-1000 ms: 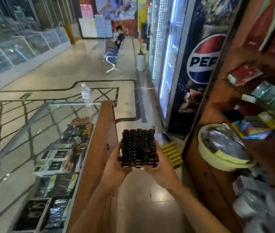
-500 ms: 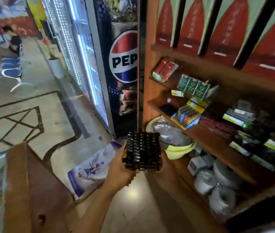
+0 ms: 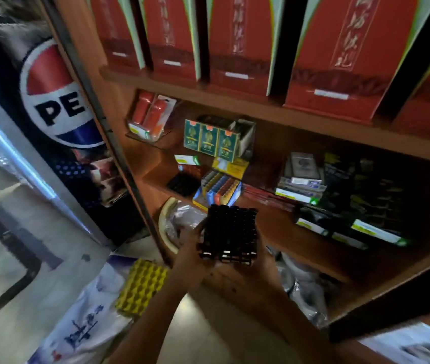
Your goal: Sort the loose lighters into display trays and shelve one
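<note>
A black display tray (image 3: 228, 233) packed with rows of dark lighters is held in front of me, level with the lower wooden shelf (image 3: 282, 232). My left hand (image 3: 190, 261) grips its left side and underside. My right hand (image 3: 264, 269) holds it from below on the right, mostly in shadow. The tray hovers just in front of the shelf edge, below a blue box of coloured lighters (image 3: 218, 189) and another dark tray (image 3: 183, 183) standing on that shelf.
Green packs (image 3: 210, 139), red items (image 3: 151, 115) and dark cartons (image 3: 353, 203) fill the shelves; red boxes (image 3: 334, 53) line the top. A pale bowl with bags (image 3: 174, 224) sits low left. A yellow tray (image 3: 141, 287) lies on a printed bag (image 3: 82, 324). A Pepsi fridge (image 3: 51, 101) stands left.
My view has swung right from the glass counter to the wooden shelving. The tray, held by both hands throughout, has come closer to the lower shelf.
</note>
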A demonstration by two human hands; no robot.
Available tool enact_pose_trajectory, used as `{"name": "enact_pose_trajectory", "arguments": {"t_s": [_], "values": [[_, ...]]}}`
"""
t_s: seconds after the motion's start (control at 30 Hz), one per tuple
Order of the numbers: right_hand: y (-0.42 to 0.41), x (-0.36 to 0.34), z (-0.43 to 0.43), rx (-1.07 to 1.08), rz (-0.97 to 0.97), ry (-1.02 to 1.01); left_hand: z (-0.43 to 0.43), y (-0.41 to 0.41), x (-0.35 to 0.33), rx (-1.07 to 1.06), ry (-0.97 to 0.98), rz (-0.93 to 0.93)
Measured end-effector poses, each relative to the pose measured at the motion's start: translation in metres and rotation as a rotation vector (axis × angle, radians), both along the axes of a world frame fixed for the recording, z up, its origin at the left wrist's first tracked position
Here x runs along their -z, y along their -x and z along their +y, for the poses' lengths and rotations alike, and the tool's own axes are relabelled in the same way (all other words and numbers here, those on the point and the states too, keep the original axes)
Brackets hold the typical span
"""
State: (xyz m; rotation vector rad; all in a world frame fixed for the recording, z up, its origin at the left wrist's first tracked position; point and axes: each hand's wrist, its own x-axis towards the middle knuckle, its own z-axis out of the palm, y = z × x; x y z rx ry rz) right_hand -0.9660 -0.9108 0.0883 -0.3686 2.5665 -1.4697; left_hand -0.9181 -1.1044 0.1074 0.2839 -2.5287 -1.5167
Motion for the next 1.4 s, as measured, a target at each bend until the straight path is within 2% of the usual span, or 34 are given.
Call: {"name": "enact_pose_trajectory", "arguments": {"t_s": [0.13, 0.37, 0.67, 0.73, 0.87, 1.07, 1.4], "values": [[0.036, 0.008, 0.002, 0.190, 0.044, -0.019, 0.005, 0.054, 0.014, 0.115, -0.025, -0.069], [0.082, 0.041, 0.005, 0.318, -0.091, -0.057, 0.003, 0.128, 0.048, 0.263, -0.030, -0.101], [0.111, 0.057, -0.014, 0.464, -0.055, -0.113, -0.009, 0.195, 0.099, 0.448, -0.016, -0.213], [0.116, 0.064, -0.017, 0.480, -0.062, -0.133, -0.011, 0.207, 0.105, 0.442, 0.052, -0.242], [0.125, 0.080, -0.020, 0.510, -0.039, -0.141, -0.012, 0.218, 0.111, 0.490, 0.060, -0.159], [0.134, 0.080, -0.030, 0.549, -0.031, -0.154, -0.016, 0.221, 0.110, 0.464, 0.220, -0.035], [0.137, 0.079, -0.044, 0.599, -0.027, -0.188, -0.016, 0.212, 0.105, 0.377, 0.338, 0.039]]}}
